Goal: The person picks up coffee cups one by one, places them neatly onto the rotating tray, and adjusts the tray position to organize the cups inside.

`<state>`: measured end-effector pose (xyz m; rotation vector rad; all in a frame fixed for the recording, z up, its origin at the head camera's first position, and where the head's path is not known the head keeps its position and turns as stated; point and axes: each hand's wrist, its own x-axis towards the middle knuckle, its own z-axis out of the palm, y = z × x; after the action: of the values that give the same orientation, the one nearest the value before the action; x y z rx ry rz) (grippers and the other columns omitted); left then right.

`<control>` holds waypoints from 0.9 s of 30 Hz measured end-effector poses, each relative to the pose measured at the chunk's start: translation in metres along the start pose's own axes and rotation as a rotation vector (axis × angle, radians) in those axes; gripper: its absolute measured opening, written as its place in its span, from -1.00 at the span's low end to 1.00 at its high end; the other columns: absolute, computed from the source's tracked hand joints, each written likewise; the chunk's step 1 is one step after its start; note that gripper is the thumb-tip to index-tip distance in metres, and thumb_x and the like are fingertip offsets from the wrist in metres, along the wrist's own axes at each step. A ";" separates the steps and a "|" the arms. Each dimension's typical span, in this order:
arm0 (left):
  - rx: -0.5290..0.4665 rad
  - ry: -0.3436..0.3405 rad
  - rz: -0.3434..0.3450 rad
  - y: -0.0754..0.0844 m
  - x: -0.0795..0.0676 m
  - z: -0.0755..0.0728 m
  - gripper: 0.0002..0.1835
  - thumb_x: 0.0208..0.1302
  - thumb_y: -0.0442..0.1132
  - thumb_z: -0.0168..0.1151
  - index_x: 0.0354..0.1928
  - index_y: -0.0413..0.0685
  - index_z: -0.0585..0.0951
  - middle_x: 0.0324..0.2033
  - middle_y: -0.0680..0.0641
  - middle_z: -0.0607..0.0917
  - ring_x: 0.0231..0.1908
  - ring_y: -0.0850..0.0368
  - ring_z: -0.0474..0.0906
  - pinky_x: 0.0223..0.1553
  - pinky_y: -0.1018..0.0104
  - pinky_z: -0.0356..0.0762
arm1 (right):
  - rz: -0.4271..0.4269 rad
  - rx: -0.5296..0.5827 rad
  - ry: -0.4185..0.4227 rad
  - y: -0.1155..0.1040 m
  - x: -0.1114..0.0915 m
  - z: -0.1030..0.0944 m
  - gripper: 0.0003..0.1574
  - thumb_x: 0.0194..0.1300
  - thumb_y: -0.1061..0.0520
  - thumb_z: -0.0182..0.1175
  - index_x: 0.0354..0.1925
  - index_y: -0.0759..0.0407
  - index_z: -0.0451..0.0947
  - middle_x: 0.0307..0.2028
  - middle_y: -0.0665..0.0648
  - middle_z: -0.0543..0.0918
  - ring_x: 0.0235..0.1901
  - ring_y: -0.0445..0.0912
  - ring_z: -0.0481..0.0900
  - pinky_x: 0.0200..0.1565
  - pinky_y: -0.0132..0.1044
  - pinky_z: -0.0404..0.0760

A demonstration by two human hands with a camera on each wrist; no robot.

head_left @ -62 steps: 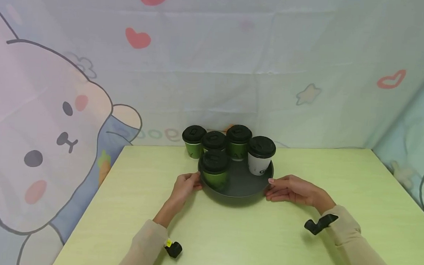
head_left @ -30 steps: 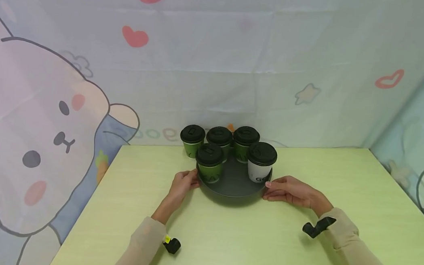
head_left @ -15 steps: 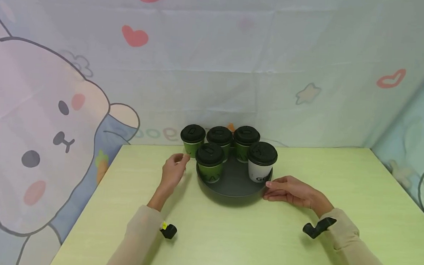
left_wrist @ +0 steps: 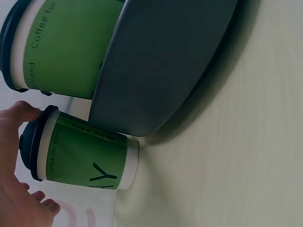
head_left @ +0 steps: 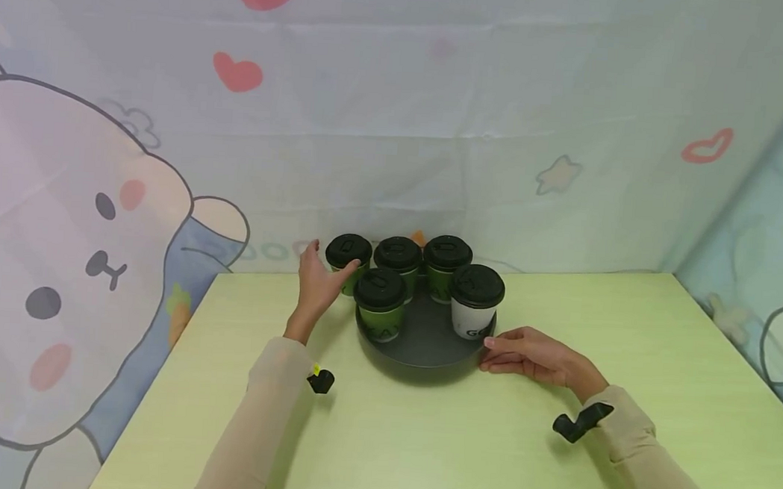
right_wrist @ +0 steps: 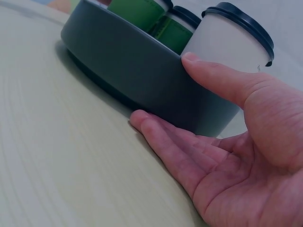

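Observation:
My left hand (head_left: 318, 289) is around the left side of a green paper cup (left_wrist: 85, 156) with a black lid. This cup stands on the table, just outside a dark grey round tray (head_left: 426, 344). In the left wrist view the thumb tip is at the lid's edge, while the other fingers are spread below the cup, apart from it. My right hand (head_left: 535, 358) holds the tray's right side, thumb at the rim and fingers at the base. Inside the tray stand a white cup (head_left: 471, 318) and a green cup (head_left: 381, 322) at front left, both black-lidded.
Two more lidded green cups, one at back middle (head_left: 399, 255) and one at back right (head_left: 448, 255), stand upright at the tray's rear. Close behind hangs a printed cloth backdrop (head_left: 383, 162). The pale yellow-green table (head_left: 393, 439) extends around the tray.
The left hand has let go of the tray's left rim and moved up and left to the outer green cup. Cups in the tray shifted slightly earlier. The right hand stays at the tray.

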<state>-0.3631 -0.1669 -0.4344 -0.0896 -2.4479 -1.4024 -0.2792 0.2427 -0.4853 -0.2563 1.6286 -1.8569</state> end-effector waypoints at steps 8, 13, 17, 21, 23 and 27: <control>0.061 -0.051 -0.014 -0.005 0.009 0.001 0.15 0.24 0.05 0.50 0.58 -0.37 0.01 0.48 -0.46 0.15 0.47 -0.36 0.10 0.45 -0.22 0.18 | 0.001 0.004 -0.007 0.004 0.004 0.005 -0.62 0.57 0.19 0.17 0.10 0.54 0.53 -0.05 0.34 0.73 0.02 0.11 0.74 0.20 -0.05 0.61; 0.044 -0.062 0.000 -0.007 0.015 0.002 0.14 0.21 0.03 0.52 0.56 -0.41 0.04 0.45 -0.49 0.21 0.43 -0.37 0.17 0.43 -0.20 0.23 | 0.008 0.006 0.005 0.004 0.006 0.005 -0.61 0.57 0.18 0.17 0.11 0.54 0.51 -0.06 0.34 0.73 0.02 0.12 0.74 0.20 -0.06 0.62; 0.023 -0.069 0.018 -0.008 0.016 0.005 0.08 0.24 0.00 0.51 0.54 -0.42 0.10 0.42 -0.48 0.25 0.40 -0.37 0.23 0.41 -0.21 0.26 | 0.013 0.010 0.010 0.004 0.006 0.004 -0.62 0.57 0.19 0.18 0.11 0.53 0.52 -0.06 0.34 0.74 0.02 0.12 0.74 0.20 -0.05 0.62; 0.017 -0.063 0.026 -0.007 0.016 0.007 0.04 0.25 0.01 0.50 0.51 -0.42 0.14 0.38 -0.47 0.29 0.36 -0.37 0.27 0.37 -0.21 0.30 | 0.014 0.007 0.014 0.002 0.004 0.002 -0.61 0.56 0.18 0.19 0.11 0.53 0.52 -0.06 0.33 0.74 0.02 0.12 0.74 0.20 -0.05 0.62; 0.015 -0.057 0.031 -0.006 0.015 0.006 0.04 0.23 0.01 0.51 0.50 -0.42 0.16 0.37 -0.47 0.31 0.33 -0.37 0.30 0.35 -0.22 0.32 | 0.012 -0.001 0.018 0.001 0.003 0.002 -0.59 0.55 0.17 0.20 0.12 0.54 0.52 -0.06 0.33 0.74 0.03 0.12 0.73 0.20 -0.05 0.61; 0.020 -0.050 0.038 -0.004 0.013 0.001 0.04 0.20 0.03 0.52 0.49 -0.42 0.18 0.35 -0.47 0.33 0.30 -0.37 0.33 0.31 -0.24 0.36 | 0.012 -0.011 0.024 -0.001 0.000 0.001 -0.57 0.55 0.16 0.21 0.12 0.54 0.52 -0.05 0.34 0.74 0.03 0.12 0.73 0.21 -0.06 0.61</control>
<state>-0.3771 -0.1692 -0.4342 -0.1680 -2.4872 -1.3749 -0.2794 0.2420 -0.4846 -0.2292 1.6532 -1.8489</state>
